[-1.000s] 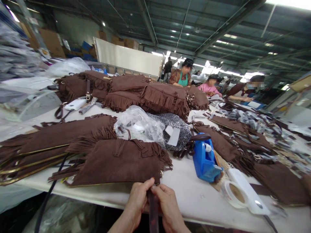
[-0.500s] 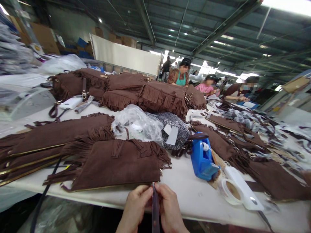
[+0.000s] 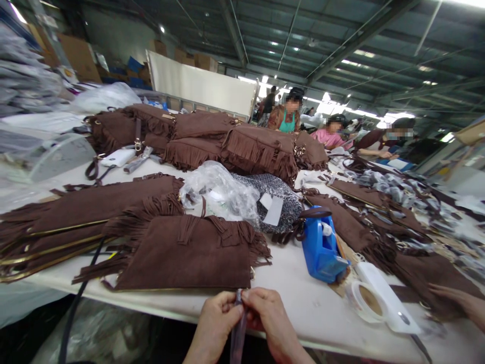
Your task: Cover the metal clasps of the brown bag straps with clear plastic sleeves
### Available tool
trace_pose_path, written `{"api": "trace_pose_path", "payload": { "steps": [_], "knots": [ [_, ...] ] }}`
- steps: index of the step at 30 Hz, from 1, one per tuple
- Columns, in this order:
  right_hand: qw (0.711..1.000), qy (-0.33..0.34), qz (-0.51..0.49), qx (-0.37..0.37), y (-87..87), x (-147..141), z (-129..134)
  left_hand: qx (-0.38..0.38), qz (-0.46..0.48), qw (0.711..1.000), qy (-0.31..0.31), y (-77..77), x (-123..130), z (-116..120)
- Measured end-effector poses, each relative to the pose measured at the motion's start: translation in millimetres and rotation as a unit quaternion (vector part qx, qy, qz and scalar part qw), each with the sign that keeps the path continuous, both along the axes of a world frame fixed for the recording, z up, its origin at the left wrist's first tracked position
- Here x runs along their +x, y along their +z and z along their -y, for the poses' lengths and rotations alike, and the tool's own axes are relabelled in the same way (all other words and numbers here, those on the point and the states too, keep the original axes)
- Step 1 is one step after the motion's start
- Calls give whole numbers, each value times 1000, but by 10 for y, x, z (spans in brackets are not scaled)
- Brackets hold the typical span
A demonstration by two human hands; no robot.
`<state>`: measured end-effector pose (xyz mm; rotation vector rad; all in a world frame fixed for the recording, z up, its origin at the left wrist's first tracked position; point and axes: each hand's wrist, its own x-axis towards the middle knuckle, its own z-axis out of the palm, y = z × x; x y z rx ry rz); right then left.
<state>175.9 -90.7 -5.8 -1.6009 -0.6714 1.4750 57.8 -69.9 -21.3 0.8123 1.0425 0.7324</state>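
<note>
At the table's front edge, my left hand (image 3: 216,323) and my right hand (image 3: 271,319) pinch the top end of a dark strap in clear plastic (image 3: 238,333), which hangs down between them. Just beyond my fingers lies a brown fringed bag (image 3: 189,258), flat, with a gold zipper along its near edge. Further back, crumpled clear plastic (image 3: 222,194) rests beside a black-and-white patterned cloth (image 3: 278,202) with white tags. A blue tape dispenser (image 3: 322,247) stands to the right of the bag.
Stacked brown bags (image 3: 91,207) lie left, and more (image 3: 197,136) are piled behind. On the right are a tape roll (image 3: 367,302), a white device (image 3: 390,298), and another person's hand (image 3: 460,301) on a brown bag. Several people work farther back.
The strap's lower part has swung slightly left and its plastic shows more. My right fingers have shifted at its top. Another person's hand has come further into view at the right edge.
</note>
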Motion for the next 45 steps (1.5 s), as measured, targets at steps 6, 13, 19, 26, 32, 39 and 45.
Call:
{"api": "trace_pose_path", "payload": {
  "steps": [6,13,19,26,32,39,45],
  "knots": [
    [999,-38,-12,-19,13,-12,-24,62,-108,992,-34,18,-13,-8],
    [997,-15,-57,-39,43,44,-52,31,-132,991,-7,15,20,-31],
    [997,39,30,-55,22,45,-91,-65,-66,994,49,94,91,38],
    [989,69,129,-12,40,58,-213,44,-151,987,27,125,126,100],
    [983,123,110,-85,172,109,-339,244,-274,930,21,-53,135,230],
    [980,148,91,-100,211,147,-398,266,-296,916,38,-118,155,238],
    [965,-43,234,105,277,668,-72,146,-273,951,10,5,80,96]
  ]
}}
